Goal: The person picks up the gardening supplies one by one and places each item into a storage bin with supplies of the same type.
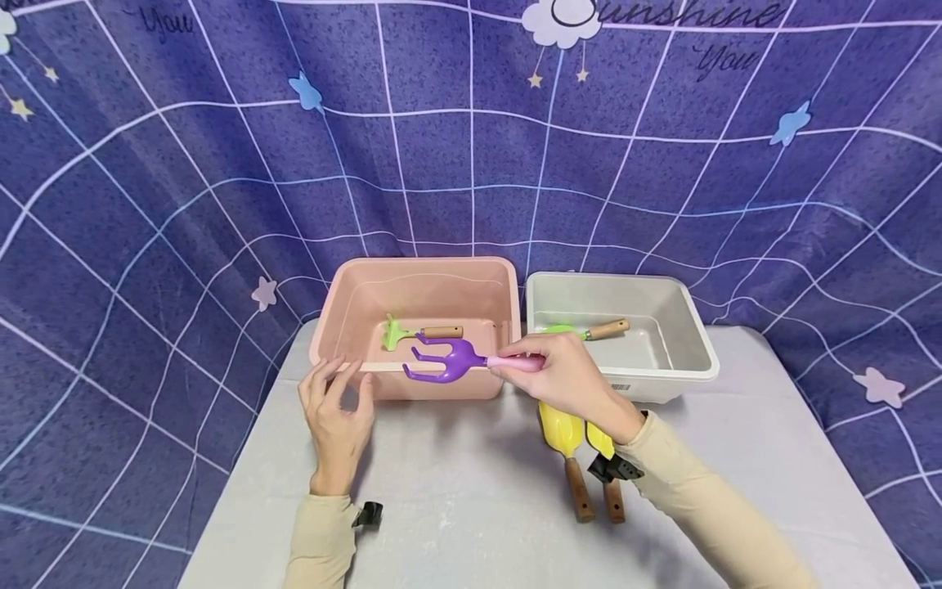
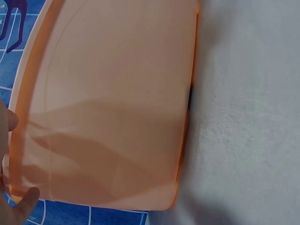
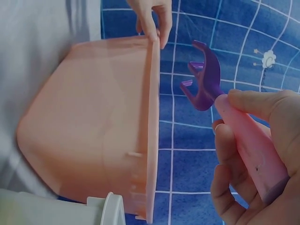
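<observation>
My right hand (image 1: 570, 378) holds a toy garden hand rake by its pink handle. The purple three-pronged head of the hand rake (image 1: 458, 360) points left, over the front rim of the pink bin (image 1: 434, 391). At that bin's front left corner, my left hand (image 1: 334, 421) grips the rim, as the right wrist view also shows. Inside the pink bin lies a small green rake (image 1: 441, 332) with a wooden handle. In the right wrist view, thumb and fingers wrap the hand rake's pink handle (image 3: 251, 140).
A white bin (image 1: 699, 348) stands right of the pink one, holding a green tool with a wooden handle (image 1: 607, 329). In front of it, two yellow shovels (image 1: 562, 429) with wooden handles lie on the grey-covered table (image 1: 441, 507), partly under my right arm. A blue patterned curtain (image 1: 471, 147) hangs behind.
</observation>
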The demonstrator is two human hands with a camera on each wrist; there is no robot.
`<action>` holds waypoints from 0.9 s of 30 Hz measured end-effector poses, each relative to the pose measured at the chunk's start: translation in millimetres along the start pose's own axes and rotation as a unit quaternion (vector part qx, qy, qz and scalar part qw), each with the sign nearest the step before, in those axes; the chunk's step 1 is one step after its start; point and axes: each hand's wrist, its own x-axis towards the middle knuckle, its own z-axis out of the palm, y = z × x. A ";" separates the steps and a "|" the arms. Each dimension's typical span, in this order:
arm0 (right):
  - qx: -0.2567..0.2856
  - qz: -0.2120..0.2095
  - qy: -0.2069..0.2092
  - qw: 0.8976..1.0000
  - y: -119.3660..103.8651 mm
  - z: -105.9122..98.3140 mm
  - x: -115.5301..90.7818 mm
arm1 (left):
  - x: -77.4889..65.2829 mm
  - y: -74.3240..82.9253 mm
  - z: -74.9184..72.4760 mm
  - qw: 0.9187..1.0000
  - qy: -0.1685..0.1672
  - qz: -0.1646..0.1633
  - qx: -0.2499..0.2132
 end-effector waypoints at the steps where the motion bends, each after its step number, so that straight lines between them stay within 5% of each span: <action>1: 0.002 -0.003 -0.002 1.000 -0.1 0.4 0.5 | 0.2 0.0 0.0 1.000 0.000 0.000 0.000; 16: -0.030 -0.042 -0.006 0.999 -0.8 7.2 2.7 | -1.6 -0.5 -1.3 1.000 -0.006 -0.005 0.004; 27: -0.007 -0.014 -0.012 1.000 -2.2 6.9 5.9 | -1.4 0.4 -2.5 1.000 -0.002 -0.004 -0.002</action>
